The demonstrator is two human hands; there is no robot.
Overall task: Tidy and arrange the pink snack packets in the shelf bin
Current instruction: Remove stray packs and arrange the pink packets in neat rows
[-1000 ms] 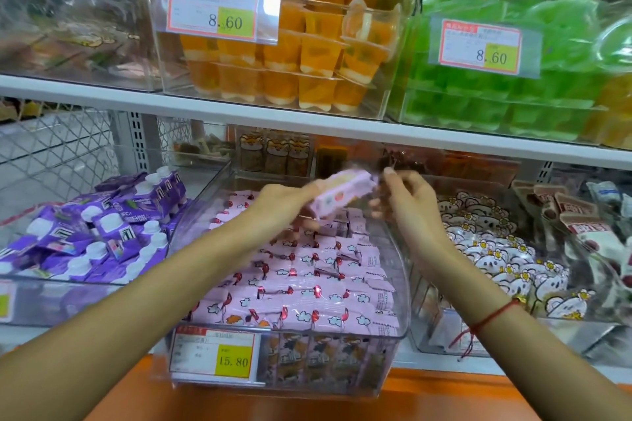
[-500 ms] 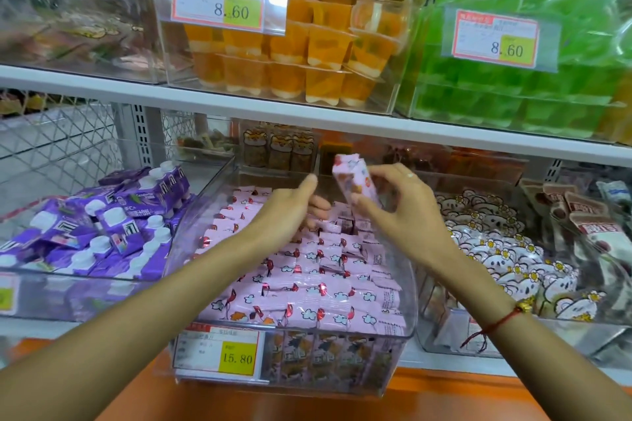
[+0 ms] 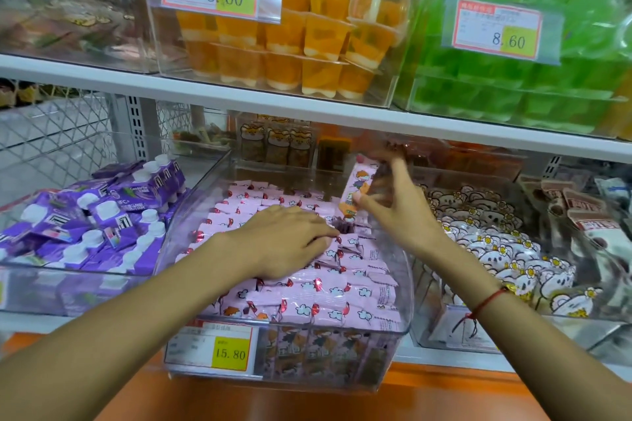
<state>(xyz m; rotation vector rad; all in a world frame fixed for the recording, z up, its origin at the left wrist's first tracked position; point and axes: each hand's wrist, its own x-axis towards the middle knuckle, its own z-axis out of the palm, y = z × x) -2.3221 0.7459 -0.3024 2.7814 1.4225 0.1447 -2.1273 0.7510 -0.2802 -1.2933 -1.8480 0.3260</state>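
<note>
1. Right hand (image 3: pixel 400 215) pinching one pink packet (image 3: pixel 355 191) between thumb and fingers, grip closed on its lower half, packet held upright just above the back-right part of the bin. Fingers a bit motion-blurred, so exact contact spots hard to call.

2. Left hand (image 3: pixel 284 243) laid flat, palm down, fingers stretched across the rows of pink packets (image 3: pixel 328 297), holding nothing, just pressing them in place. Fingertips ending right at a small dark gap (image 3: pixel 343 227) in the rows.

3. Rest of the stock sitting in the clear shelf bin (image 3: pixel 400 325), mostly in neat overlapping rows, front rows looking tidy already, price tag (image 3: pixel 212 345) on the front wall.

4. Looks like the slot-in step: one stray packet going back into that gap while the neighbours get held down.

5. Next move probably needs: lowering the packet edge-first into the gap, same tilt as the row, left fingers keeping the row from flopping over, then letting go and smoothing.

6. Neighbours: purple cartons (image 3: pixel 95 215) to the left, cartoon packs (image 3: pixel 496 249) to the right, not involved.
</note>
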